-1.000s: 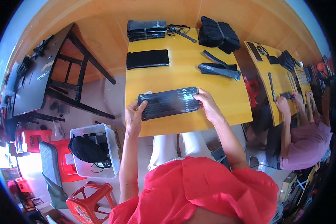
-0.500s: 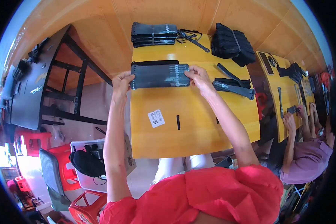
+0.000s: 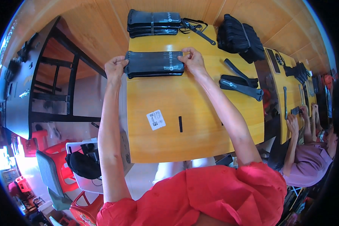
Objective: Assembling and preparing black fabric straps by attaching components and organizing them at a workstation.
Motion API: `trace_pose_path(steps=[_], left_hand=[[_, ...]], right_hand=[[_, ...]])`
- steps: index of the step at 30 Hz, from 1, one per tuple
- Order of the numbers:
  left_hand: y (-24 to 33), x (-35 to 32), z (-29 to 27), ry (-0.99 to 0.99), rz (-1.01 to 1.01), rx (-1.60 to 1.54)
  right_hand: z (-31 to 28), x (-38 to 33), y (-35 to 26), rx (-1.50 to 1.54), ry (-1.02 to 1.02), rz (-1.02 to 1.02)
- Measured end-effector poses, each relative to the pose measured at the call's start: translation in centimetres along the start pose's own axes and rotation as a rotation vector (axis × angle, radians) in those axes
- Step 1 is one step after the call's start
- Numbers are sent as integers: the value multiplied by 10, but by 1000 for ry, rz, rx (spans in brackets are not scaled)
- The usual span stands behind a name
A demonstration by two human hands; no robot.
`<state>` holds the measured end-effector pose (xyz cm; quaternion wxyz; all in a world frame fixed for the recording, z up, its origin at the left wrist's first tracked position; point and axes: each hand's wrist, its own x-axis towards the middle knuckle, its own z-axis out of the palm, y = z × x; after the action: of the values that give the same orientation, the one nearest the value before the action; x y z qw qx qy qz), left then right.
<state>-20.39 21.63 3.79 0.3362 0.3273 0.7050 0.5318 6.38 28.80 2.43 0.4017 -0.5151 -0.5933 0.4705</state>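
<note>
A flat layer of overlapping dark grey straps (image 3: 150,62), with white print near its right end, rests at the far middle of the table on another dark layer, whose edge shows below it. My left hand (image 3: 116,68) pinches its left end between thumb and fingers. At the opposite end my right hand (image 3: 193,61) grips the corner the same way. Loose dark straps (image 3: 239,84) lie to the right of my right forearm. Nearer to me are a white printed label sheet (image 3: 156,119) and a short black strip (image 3: 180,124).
Banded strap stacks (image 3: 152,23) stand at the table's back left, and a black bundle (image 3: 240,39) at the back right. Between them lies a thin cord with a strap (image 3: 199,33). A co-worker's hand (image 3: 292,123) is at another table on the right. A dark table (image 3: 30,83) stands left.
Both hands have moved the strap layer away from me and slightly left. It now lies lined up over the dark layer beneath, which stuck out behind it before.
</note>
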Motion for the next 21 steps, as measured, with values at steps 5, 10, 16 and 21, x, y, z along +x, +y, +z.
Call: trace_pose_path(steps=[5, 10, 16, 21], left_hand=[[-15, 6, -1, 9, 58, 13], [-24, 7, 2, 15, 85, 13], [-36, 17, 5, 51, 93, 157], [-43, 19, 7, 38, 75, 118]], right_hand=[[3, -1, 3, -150, 43, -65], [3, -4, 2, -250, 70, -102], [6, -1, 16, -255, 83, -86], [6, 0, 23, -291, 74, -101]])
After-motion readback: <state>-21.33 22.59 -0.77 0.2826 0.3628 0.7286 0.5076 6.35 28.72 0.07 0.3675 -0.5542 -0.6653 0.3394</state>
